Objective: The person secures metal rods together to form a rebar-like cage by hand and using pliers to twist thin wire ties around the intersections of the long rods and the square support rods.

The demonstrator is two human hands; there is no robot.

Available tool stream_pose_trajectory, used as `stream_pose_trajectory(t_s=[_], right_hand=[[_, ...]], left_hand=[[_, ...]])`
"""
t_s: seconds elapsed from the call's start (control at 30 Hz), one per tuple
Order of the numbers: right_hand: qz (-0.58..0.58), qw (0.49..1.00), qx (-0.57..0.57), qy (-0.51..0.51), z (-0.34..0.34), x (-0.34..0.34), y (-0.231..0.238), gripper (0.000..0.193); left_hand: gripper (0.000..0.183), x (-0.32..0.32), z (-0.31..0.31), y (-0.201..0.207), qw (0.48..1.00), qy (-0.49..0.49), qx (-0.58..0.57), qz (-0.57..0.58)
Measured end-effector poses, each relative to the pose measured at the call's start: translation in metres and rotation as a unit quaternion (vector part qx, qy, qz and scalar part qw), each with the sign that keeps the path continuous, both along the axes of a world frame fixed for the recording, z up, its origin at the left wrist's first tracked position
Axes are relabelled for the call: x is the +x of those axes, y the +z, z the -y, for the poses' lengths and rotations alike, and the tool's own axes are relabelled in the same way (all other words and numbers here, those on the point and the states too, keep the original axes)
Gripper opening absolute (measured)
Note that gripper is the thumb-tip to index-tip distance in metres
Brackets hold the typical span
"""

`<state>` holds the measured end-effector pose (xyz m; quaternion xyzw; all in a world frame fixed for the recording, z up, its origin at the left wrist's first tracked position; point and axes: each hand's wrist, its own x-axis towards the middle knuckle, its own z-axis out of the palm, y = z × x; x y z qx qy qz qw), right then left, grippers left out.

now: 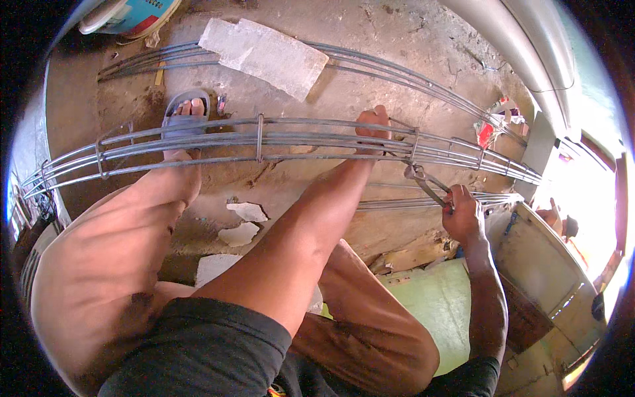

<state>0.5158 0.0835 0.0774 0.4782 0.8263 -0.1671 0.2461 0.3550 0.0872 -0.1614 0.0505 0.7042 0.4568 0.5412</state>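
Long grey steel rebar cage (264, 140) spans frame centre, left to right, above dirt floor (370, 79). Judged stiff, heavy, springy lengthwise; hold at stirrup. Left hand (372, 129) clamped on bars. Right hand (463, 213) closed around metal pincers (426, 184) at right stirrup.

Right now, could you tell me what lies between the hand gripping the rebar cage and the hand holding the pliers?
In the head view, between the left hand and the right hand lie the pliers, nose at a stirrup of the rebar cage.
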Motion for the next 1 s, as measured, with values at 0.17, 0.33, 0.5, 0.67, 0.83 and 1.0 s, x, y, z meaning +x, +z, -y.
stream_pose_trajectory(t_s=[0.17,0.33,0.5,0.67,0.83,1.0], right_hand=[[-0.027,0.999,0.005,0.02,-0.011,0.017,-0.013,0.03],[-0.018,0.999,0.007,0.039,-0.017,0.016,-0.025,0.027],[-0.012,0.994,0.023,0.108,-0.026,0.023,-0.024,0.019],[0.062,0.996,-0.007,-0.069,0.005,0.029,-0.029,0.011],[-0.157,0.807,-0.321,-0.47,0.071,-0.001,-0.03,0.009],[-0.214,0.665,-0.388,-0.601,0.088,-0.023,-0.026,0.01]], left_hand=[[0.041,0.001,0.0,0.0,0.995,-0.043,0.033,-0.086],[0.039,-0.002,0.004,-0.008,0.976,-0.103,0.082,-0.173],[0.04,-0.004,0.005,-0.01,0.988,-0.102,0.037,-0.111],[0.048,-0.001,0.003,0.002,0.996,-0.039,0.006,-0.075],[0.052,-0.004,0.001,0.01,0.996,-0.019,0.014,-0.091],[0.054,0.0,-0.001,-0.003,0.992,-0.003,0.04,-0.121]])
